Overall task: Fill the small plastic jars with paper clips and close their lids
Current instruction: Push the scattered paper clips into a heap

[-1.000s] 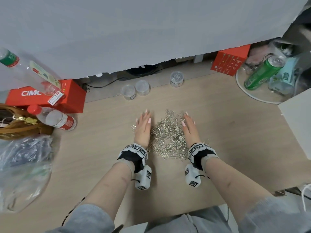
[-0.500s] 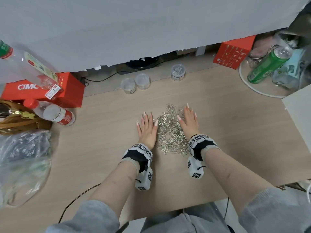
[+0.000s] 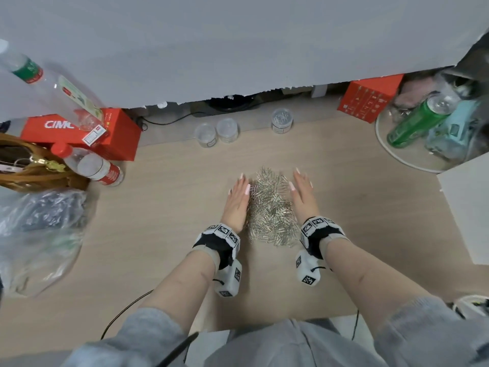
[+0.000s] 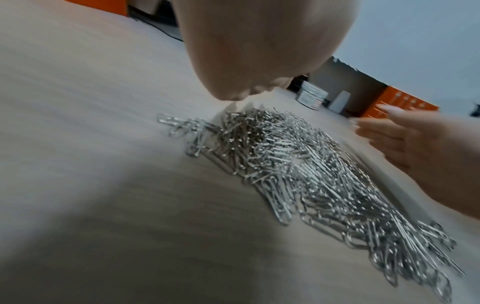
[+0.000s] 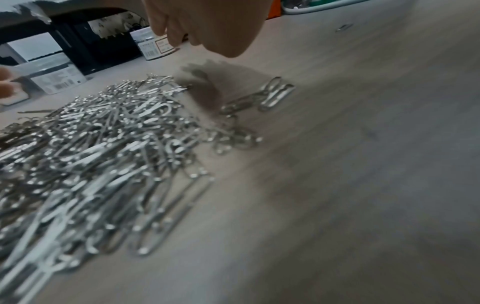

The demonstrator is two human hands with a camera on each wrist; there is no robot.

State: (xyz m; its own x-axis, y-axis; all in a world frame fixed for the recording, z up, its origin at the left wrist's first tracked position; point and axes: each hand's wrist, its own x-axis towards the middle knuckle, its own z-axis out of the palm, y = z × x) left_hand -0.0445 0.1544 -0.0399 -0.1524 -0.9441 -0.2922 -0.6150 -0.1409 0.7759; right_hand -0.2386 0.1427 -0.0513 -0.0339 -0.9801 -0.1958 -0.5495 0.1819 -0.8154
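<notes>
Hands flanking paper clips [image 3: 270, 205] mid-table | left hand [image 3: 236, 201] and right hand [image 3: 303, 196] flat-fingered, gripping nothing | jars [image 3: 227, 129] standing well apart at rear | risk: stray clips [image 5: 272, 94] escaping past fingers, scattering.

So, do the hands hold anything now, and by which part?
Nothing is held. The left hand and right hand lie open, flanking the paper clip pile on the table.

Pile of paper clips [image 3: 270, 207] on the table [image 3: 164, 207], between the left hand [image 3: 236, 201] and right hand [image 3: 303, 198]. Beyond the fingertips: two jars [image 3: 216, 131] side by side; a third jar [image 3: 282, 120] to their right.
</notes>
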